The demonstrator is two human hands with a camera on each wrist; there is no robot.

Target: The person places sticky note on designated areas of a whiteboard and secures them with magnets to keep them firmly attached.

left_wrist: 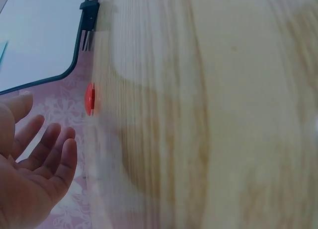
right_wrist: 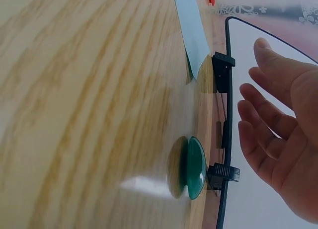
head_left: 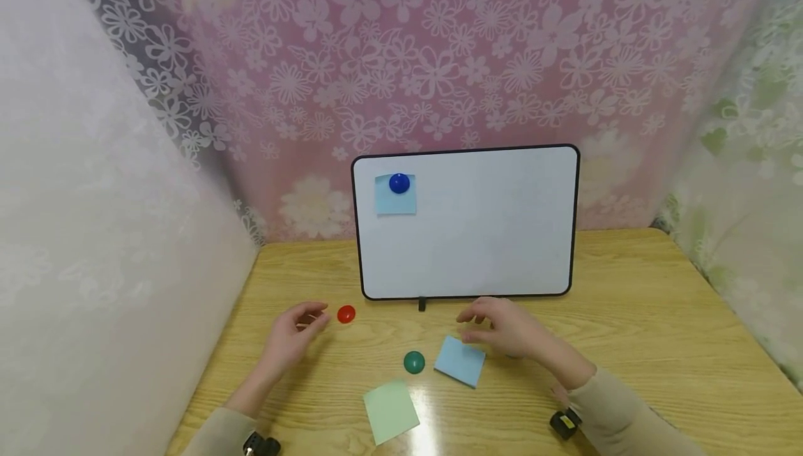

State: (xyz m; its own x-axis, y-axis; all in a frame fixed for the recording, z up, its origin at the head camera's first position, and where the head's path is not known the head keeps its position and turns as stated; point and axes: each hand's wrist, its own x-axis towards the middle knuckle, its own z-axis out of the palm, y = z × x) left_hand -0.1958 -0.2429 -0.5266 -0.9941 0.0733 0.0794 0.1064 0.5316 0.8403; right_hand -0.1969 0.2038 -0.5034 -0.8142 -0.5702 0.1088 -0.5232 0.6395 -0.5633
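Observation:
My left hand (head_left: pixel 293 336) hovers over the table just left of a round red magnet (head_left: pixel 346 314), its fingers loosely bent and holding nothing. In the left wrist view the red magnet (left_wrist: pixel 90 99) lies beyond the fingertips, apart from them. Above and behind a light blue sticky-note pad (head_left: pixel 460 362) hangs my right hand (head_left: pixel 505 327), relaxed, with nothing between fingers and thumb. A round green magnet (head_left: pixel 414 362) lies left of the pad. Another green magnet (right_wrist: pixel 196 168) sits below the right hand, mostly hidden by the wrist in the head view.
A black-framed whiteboard (head_left: pixel 477 233) stands at the back of the wooden table (head_left: pixel 633 302). On its upper left a blue magnet (head_left: pixel 399 183) holds a light blue note (head_left: pixel 395 205). A pale green sticky note (head_left: pixel 392 413) lies near the front. Flowered cloth (head_left: pixel 401 58) hangs behind.

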